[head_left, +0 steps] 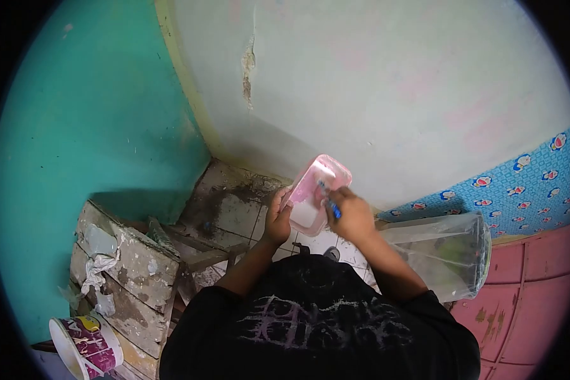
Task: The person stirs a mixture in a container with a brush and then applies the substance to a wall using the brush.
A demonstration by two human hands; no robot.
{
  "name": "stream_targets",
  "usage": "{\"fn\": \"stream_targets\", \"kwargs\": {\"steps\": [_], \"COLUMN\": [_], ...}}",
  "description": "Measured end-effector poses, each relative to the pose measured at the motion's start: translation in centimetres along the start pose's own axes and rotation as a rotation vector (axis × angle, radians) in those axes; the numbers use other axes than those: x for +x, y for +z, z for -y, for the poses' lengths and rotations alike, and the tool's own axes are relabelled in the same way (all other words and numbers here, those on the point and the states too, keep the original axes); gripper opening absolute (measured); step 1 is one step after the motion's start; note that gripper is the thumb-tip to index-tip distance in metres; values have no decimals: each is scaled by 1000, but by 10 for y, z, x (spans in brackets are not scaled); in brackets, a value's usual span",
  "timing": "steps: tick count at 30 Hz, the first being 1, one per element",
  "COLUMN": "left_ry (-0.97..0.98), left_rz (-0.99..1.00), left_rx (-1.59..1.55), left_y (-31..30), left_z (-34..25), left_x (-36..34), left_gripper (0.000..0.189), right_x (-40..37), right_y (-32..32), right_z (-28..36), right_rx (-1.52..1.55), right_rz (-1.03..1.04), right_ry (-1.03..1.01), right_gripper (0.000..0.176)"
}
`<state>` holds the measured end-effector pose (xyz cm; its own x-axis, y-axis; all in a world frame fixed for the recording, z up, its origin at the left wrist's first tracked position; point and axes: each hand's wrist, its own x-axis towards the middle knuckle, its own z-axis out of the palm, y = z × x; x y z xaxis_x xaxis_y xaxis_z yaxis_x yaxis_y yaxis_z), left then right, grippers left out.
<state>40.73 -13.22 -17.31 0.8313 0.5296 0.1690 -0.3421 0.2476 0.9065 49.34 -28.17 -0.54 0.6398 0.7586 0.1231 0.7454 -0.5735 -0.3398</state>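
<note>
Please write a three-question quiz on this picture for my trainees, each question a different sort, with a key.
1. Multiple choice: what is the left hand holding?
A) a white bucket
B) a pink tray
C) a clear plastic bundle

2. True or false: the right hand holds a blue-handled tool.

3. Fill in the missing word: the long chipped patch is not on the teal wall but on the ____ wall.

Key: 1. B. 2. True; the hand grips it over the tray. 3. Pale, as in the pale wall ahead.
</note>
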Motion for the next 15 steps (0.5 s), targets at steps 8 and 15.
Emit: {"fn": "stream_targets", "kwargs": {"steps": [8, 15], "left_ry": [-11, -9], "left_rz": [-11, -5], "left_rx": [121, 60], "left_y": [-4, 7], "left_z": [7, 19], "left_x": [1, -2], "left_gripper": [38, 39], "right_x": [-14, 25], "right_y": [9, -8], "right_z": [14, -18], "right_rx": [111, -4], "right_rz": [123, -203], "right_ry": [-53, 77], "right_gripper": [29, 24]}}
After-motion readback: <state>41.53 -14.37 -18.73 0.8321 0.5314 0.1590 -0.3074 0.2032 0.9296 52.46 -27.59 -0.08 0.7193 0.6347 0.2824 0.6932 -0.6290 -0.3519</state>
